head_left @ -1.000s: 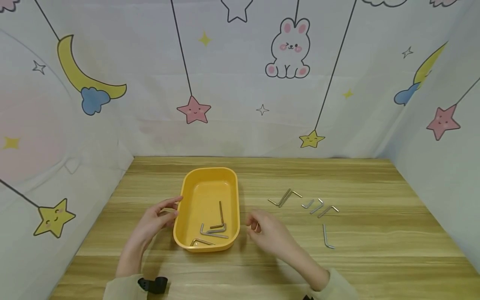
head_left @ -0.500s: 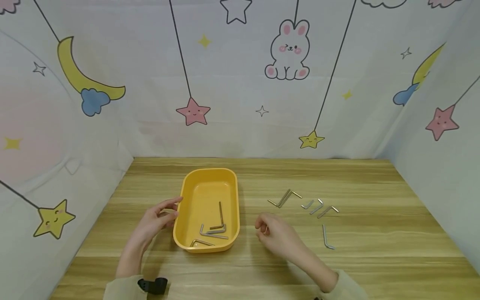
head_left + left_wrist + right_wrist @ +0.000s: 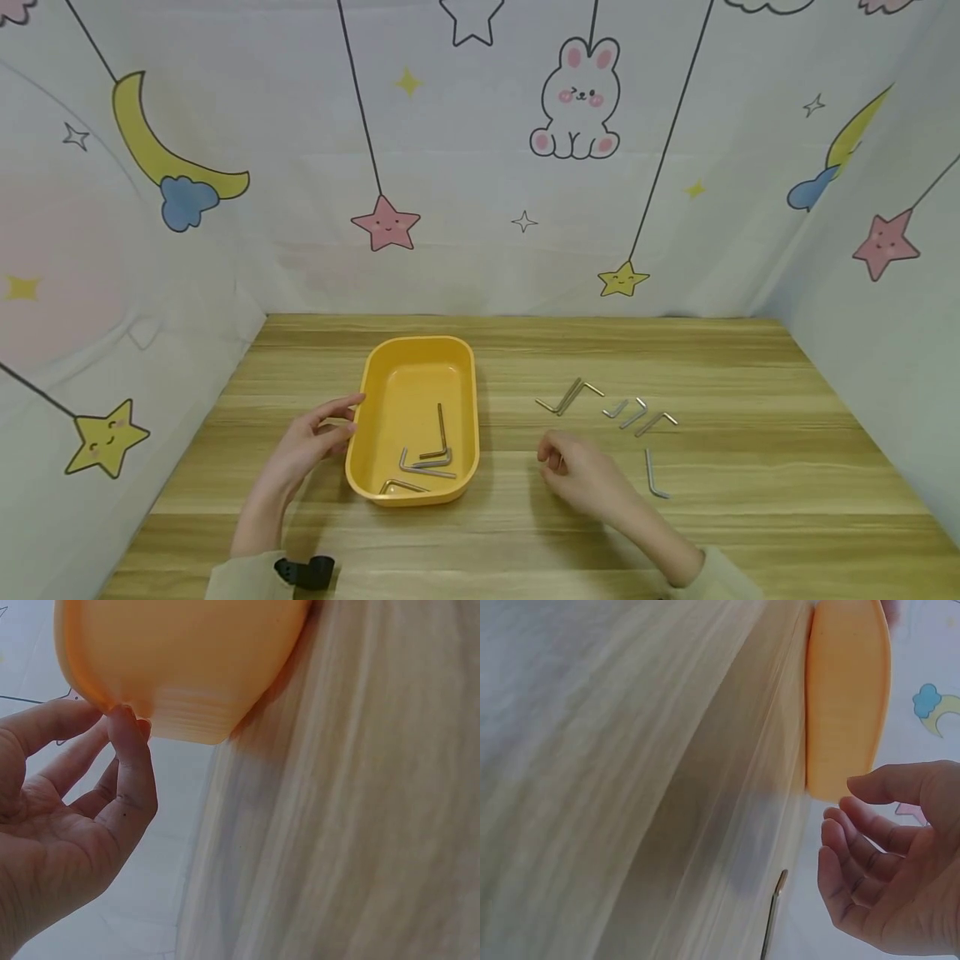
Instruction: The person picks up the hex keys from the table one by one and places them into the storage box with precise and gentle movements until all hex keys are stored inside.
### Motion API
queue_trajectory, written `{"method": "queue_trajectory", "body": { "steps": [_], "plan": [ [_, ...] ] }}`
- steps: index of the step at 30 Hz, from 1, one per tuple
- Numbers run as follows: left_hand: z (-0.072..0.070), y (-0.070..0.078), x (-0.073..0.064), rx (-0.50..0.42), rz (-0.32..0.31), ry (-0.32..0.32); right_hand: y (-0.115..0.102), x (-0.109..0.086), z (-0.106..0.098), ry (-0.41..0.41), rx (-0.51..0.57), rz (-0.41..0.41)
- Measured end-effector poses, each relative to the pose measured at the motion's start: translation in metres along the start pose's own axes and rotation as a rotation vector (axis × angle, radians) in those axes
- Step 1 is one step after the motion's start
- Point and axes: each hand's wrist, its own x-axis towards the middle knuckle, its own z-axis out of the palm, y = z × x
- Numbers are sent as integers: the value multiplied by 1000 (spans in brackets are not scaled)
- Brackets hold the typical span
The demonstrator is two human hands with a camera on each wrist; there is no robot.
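My left hand [image 3: 303, 442] touches the left wall of a yellow tray [image 3: 477, 408] with thumb and fingertips, just at the rim. The left wrist view shows these fingers bent against the outside of the tray [image 3: 187, 660]. Several L-shaped hex keys [image 3: 442, 429] lie in the near half of the tray. To its right, my right hand [image 3: 585, 479] is above the table, loosely curled and holding nothing. In the right wrist view the right hand [image 3: 892, 855] has a gap between thumb and fingers. Silver hex keys [image 3: 651, 475] lie beyond it, to its right.
Brass-coloured hex keys [image 3: 570, 396] lie on the wooden table [image 3: 720, 358] at the back right of the tray. Small silver hex keys [image 3: 635, 414] lie beside them. A white printed curtain [image 3: 465, 275] encloses the back and sides.
My right hand has moved to the right, away from the tray and closer to the loose hex keys. My left hand and the tray have stayed in place.
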Motion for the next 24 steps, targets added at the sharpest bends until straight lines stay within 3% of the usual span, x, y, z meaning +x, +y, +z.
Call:
{"method": "queue_trajectory", "body": {
  "steps": [10, 24],
  "plan": [
    [-1, 0, -1, -22, 17, -11, 22, -11, -6, 36, -58, -2],
    [0, -2, 0, -16, -4, -3, 43, -22, -16, 34, -45, 117]
  ]
}}
